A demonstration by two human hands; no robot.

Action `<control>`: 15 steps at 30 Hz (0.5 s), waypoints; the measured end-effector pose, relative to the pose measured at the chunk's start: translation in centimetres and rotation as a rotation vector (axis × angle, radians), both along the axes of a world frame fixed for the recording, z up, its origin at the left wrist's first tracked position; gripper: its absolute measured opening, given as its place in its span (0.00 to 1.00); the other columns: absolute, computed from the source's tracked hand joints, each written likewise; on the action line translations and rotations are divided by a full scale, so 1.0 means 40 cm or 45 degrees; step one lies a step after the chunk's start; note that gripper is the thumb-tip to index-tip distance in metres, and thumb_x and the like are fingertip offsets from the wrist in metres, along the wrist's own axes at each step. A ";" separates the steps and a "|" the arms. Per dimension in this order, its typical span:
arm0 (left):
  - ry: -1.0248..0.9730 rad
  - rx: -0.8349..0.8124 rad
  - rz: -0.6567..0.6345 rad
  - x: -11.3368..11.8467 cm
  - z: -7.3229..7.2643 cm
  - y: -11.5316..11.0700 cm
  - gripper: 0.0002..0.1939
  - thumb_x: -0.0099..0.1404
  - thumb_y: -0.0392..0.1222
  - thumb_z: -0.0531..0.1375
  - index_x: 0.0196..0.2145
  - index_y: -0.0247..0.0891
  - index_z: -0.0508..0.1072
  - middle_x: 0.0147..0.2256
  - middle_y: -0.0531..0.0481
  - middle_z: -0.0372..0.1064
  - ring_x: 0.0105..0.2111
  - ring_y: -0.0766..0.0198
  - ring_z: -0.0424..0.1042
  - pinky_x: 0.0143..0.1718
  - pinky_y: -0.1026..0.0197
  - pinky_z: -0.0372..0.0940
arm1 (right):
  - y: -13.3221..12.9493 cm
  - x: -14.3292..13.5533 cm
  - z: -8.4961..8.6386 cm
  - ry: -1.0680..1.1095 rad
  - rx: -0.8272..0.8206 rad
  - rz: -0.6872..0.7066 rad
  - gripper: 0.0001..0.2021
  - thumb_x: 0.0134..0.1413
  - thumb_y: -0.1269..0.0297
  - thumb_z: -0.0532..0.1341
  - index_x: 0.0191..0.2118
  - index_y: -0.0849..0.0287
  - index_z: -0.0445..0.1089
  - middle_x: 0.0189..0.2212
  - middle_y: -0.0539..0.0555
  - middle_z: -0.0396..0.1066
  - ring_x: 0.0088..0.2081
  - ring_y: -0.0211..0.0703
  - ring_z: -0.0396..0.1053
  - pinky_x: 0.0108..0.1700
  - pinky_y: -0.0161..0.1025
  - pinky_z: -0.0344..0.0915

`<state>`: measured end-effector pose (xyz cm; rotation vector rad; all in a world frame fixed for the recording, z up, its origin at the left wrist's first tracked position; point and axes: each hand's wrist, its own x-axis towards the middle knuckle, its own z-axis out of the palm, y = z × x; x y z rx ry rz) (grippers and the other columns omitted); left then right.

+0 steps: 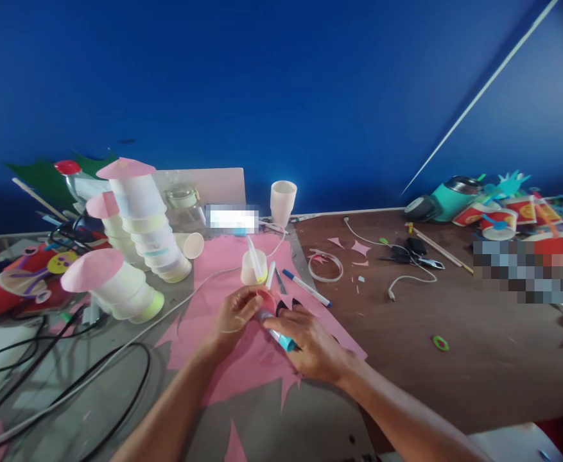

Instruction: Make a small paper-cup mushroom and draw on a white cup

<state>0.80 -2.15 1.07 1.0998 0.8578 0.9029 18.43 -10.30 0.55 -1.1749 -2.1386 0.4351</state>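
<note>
My left hand [239, 312] pinches a small pink paper piece [265, 300] with a curved edge. My right hand [310, 337] is closed around a white tube with a light-blue end [281, 339], whose other end meets the pink piece; whether it is a glue stick or a marker I cannot tell. Dark curved shapes by the right fingers look like scissor handles, partly hidden. Just beyond the hands, a paper cup [253, 267] has a white, yellow-tipped pen [255, 260] against it. A blue-capped marker [307, 287] lies to the right on pink paper [242, 369].
Stacked paper-cup towers with pink cone tops [139, 199] stand on the left, beside black cables [141, 385]. A white cup [282, 200] is at the back. On the right are a coiled clear tube [325, 266], a white cable [406, 279], a teal bottle [447, 199] and red cups [497, 221].
</note>
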 end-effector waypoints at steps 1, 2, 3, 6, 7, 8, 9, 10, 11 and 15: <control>0.016 0.012 0.020 0.000 0.002 -0.002 0.14 0.56 0.50 0.72 0.36 0.39 0.84 0.36 0.45 0.82 0.37 0.55 0.77 0.42 0.58 0.68 | -0.001 0.000 0.001 -0.001 0.001 0.005 0.27 0.48 0.82 0.58 0.54 0.55 0.72 0.35 0.54 0.79 0.34 0.46 0.75 0.39 0.40 0.65; 0.030 0.008 0.040 0.000 0.004 -0.003 0.14 0.58 0.51 0.71 0.36 0.40 0.84 0.36 0.45 0.82 0.37 0.54 0.77 0.42 0.57 0.68 | -0.002 0.000 0.002 0.000 -0.002 0.007 0.27 0.48 0.81 0.58 0.54 0.54 0.72 0.34 0.53 0.79 0.34 0.45 0.74 0.39 0.39 0.65; 0.040 -0.006 0.064 -0.001 0.006 -0.004 0.14 0.60 0.52 0.69 0.37 0.40 0.83 0.36 0.44 0.82 0.36 0.54 0.77 0.41 0.57 0.68 | -0.003 0.000 0.003 0.000 -0.008 0.008 0.27 0.48 0.81 0.58 0.54 0.54 0.73 0.33 0.53 0.78 0.33 0.45 0.74 0.39 0.39 0.65; 0.037 -0.043 0.117 -0.002 0.005 -0.006 0.15 0.62 0.53 0.67 0.37 0.39 0.83 0.37 0.43 0.82 0.34 0.55 0.76 0.39 0.57 0.68 | -0.005 0.003 0.006 0.019 -0.013 0.010 0.27 0.49 0.80 0.58 0.54 0.54 0.73 0.32 0.53 0.78 0.33 0.45 0.74 0.38 0.39 0.65; 0.028 -0.052 0.115 -0.003 0.004 -0.005 0.15 0.63 0.53 0.66 0.37 0.38 0.82 0.37 0.43 0.82 0.35 0.55 0.76 0.39 0.57 0.68 | -0.005 0.004 0.007 0.039 -0.015 0.006 0.26 0.50 0.80 0.58 0.54 0.54 0.73 0.33 0.53 0.79 0.33 0.45 0.74 0.39 0.39 0.66; 0.015 -0.063 0.104 -0.003 0.002 -0.004 0.15 0.63 0.53 0.66 0.37 0.38 0.82 0.37 0.43 0.81 0.35 0.55 0.76 0.38 0.57 0.67 | -0.005 0.005 0.008 0.067 -0.021 0.001 0.25 0.51 0.79 0.59 0.54 0.54 0.73 0.34 0.54 0.79 0.34 0.46 0.75 0.40 0.40 0.66; 0.000 -0.074 0.087 -0.004 0.001 -0.004 0.14 0.62 0.52 0.66 0.37 0.39 0.82 0.36 0.44 0.81 0.35 0.55 0.76 0.38 0.57 0.67 | -0.005 0.006 0.008 0.099 -0.029 -0.005 0.24 0.52 0.79 0.59 0.54 0.54 0.74 0.35 0.55 0.80 0.36 0.47 0.76 0.41 0.40 0.67; -0.013 -0.084 0.064 -0.004 0.000 -0.003 0.13 0.61 0.51 0.67 0.37 0.39 0.82 0.36 0.44 0.81 0.35 0.55 0.75 0.38 0.58 0.67 | -0.005 0.007 0.009 0.130 -0.044 -0.009 0.22 0.53 0.78 0.60 0.53 0.54 0.74 0.37 0.55 0.81 0.37 0.47 0.77 0.42 0.41 0.68; -0.024 -0.092 0.041 -0.004 0.001 -0.004 0.13 0.61 0.50 0.67 0.38 0.39 0.82 0.36 0.45 0.81 0.35 0.56 0.75 0.37 0.58 0.67 | -0.004 0.007 0.009 0.156 -0.060 -0.008 0.22 0.54 0.78 0.61 0.53 0.54 0.74 0.38 0.56 0.81 0.38 0.48 0.77 0.42 0.41 0.69; -0.038 -0.159 -0.050 -0.005 0.014 -0.007 0.12 0.59 0.44 0.67 0.40 0.38 0.80 0.36 0.46 0.80 0.31 0.61 0.73 0.34 0.61 0.67 | -0.001 0.010 0.011 0.211 -0.101 -0.002 0.20 0.55 0.76 0.61 0.52 0.54 0.75 0.39 0.56 0.82 0.40 0.47 0.78 0.44 0.41 0.70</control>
